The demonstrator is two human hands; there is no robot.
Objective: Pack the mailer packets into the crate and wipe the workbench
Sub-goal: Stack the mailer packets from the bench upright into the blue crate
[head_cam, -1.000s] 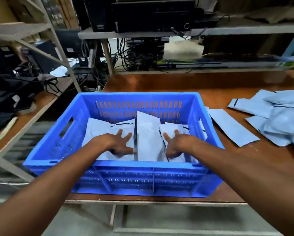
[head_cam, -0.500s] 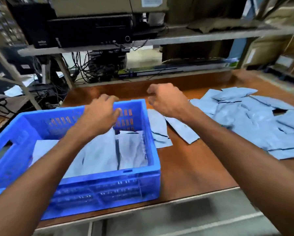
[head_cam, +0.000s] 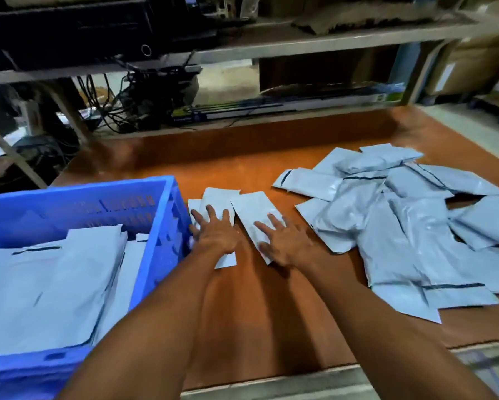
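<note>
A blue plastic crate (head_cam: 159, 197) stands at the left of the brown workbench (head_cam: 271, 307) with several pale grey mailer packets (head_cam: 49, 295) inside it. Just right of the crate lie flat packets. My left hand (head_cam: 216, 235) rests on one flat packet (head_cam: 218, 197) with its fingers spread. My right hand (head_cam: 283, 241) lies with spread fingers on a neighbouring flat packet (head_cam: 254, 212). A loose heap of several more packets (head_cam: 401, 226) covers the right side of the bench.
A metal shelf (head_cam: 271, 50) runs along the back, with dark equipment, tangled cables (head_cam: 138, 96) and cardboard boxes (head_cam: 473, 62) on and under it. The bench's front edge (head_cam: 300, 376) is close to me.
Both hands left the crate, swung right over the bench and came down flat on the two packets beside the crate. The view turned right, bringing the packet heap into sight.
</note>
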